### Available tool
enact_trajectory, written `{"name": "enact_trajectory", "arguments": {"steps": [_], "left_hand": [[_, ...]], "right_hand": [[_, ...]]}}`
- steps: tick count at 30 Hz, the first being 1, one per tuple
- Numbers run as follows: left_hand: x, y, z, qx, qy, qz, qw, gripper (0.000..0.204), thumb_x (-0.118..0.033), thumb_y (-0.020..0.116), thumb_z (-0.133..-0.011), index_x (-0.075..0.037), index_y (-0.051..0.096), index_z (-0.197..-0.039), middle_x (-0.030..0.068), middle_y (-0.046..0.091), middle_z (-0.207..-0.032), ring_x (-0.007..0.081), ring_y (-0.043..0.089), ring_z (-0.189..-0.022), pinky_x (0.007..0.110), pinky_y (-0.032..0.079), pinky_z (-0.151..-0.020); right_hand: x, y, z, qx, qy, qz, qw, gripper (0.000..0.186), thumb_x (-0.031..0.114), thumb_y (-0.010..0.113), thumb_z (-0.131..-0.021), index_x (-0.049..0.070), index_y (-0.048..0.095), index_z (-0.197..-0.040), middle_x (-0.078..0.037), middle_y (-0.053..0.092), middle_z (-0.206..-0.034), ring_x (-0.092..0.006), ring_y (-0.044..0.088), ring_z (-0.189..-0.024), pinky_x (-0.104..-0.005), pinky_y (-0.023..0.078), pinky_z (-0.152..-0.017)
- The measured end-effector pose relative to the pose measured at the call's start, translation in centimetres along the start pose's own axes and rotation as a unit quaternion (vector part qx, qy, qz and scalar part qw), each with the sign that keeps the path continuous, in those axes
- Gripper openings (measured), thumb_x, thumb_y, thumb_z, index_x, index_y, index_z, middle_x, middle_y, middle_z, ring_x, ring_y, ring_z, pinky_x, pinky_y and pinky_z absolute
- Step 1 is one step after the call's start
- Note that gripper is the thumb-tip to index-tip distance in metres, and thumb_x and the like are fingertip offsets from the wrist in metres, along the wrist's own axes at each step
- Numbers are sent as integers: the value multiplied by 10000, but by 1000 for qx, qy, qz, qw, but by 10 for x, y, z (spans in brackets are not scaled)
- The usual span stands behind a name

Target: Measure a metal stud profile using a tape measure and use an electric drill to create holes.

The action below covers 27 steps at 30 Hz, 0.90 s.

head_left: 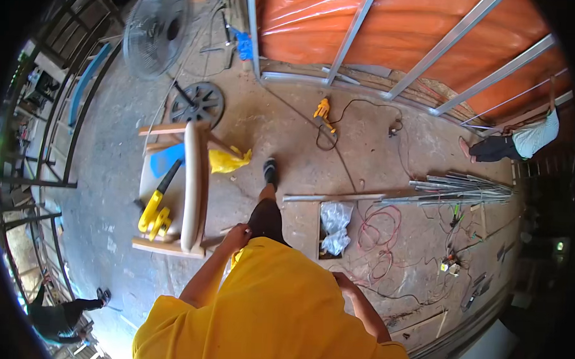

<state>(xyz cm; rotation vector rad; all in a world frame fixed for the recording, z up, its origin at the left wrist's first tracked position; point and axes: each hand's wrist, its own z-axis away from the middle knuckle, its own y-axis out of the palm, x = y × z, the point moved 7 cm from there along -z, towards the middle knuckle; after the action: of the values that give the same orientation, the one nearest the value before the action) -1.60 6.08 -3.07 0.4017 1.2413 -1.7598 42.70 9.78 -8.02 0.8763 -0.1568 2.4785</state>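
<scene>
My left hand (236, 236) hangs beside my dark shorts, near the armchair (194, 189), with its fingers curled in. A bit of yellow material shows just below it; I cannot make out what the hand holds, if anything. My right hand (344, 283) is low at my right side, partly covered by my yellow shirt (283, 299), its fingers mostly hidden. On the chair's seat lies a yellow blower (152, 214) with a black nozzle, next to a blue piece (166, 160). A crumpled yellow bag (230, 160) is on the floor beyond the chair.
A pedestal fan (154, 32) stands at the far left. Ahead lies a corded yellow power tool (323, 111). Metal bars (458, 188), a box of plastic bags (335, 227) and red cable (380, 233) lie right. Two people, one far right (536, 137), one lower left (54, 320).
</scene>
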Motion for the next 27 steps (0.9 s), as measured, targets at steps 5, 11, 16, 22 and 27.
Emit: {"name": "enact_trajectory", "arguments": {"steps": [5,11,16,22,27], "left_hand": [[-19,-51,-148,-27,32,-1,999,215,-202,514,-888,-18,540,-997,266,601,-926,426,575,-902,484,463,-771],[-58,-116,-222,4,-22,74,997,175,-180,460,-924,-14,473,-981,228,610,-892,423,593,-876,444,481,-740],[-65,-124,-289,-11,-71,169,983,248,-238,523,-906,-12,539,-1008,177,636,-906,300,620,-905,372,474,-789],[-121,-112,-357,111,-148,219,958,472,-445,619,-829,-27,661,-1042,147,674,-942,222,633,-904,329,476,-823],[-158,-103,-391,-8,-146,248,958,416,-386,629,-829,-34,661,-1049,149,677,-946,243,640,-900,333,482,-828]], "right_hand": [[114,-59,-48,-88,-94,-71,989,307,169,688,-774,54,614,-1048,-74,632,-1004,-131,576,-893,-302,476,-737],[332,-146,-46,-266,-130,227,928,101,145,624,-777,87,603,-857,-89,585,-866,-278,587,-858,-364,480,-710],[434,-215,-68,-246,-145,280,916,140,169,634,-760,115,613,-888,-70,575,-985,-283,588,-878,-380,497,-710],[491,-311,-149,-166,-240,447,846,113,151,614,-748,108,584,-848,-80,581,-956,-314,579,-873,-425,489,-675],[505,-422,-194,-89,-286,401,866,89,151,586,-815,88,573,-877,-82,583,-907,-269,583,-854,-377,478,-670]]}}
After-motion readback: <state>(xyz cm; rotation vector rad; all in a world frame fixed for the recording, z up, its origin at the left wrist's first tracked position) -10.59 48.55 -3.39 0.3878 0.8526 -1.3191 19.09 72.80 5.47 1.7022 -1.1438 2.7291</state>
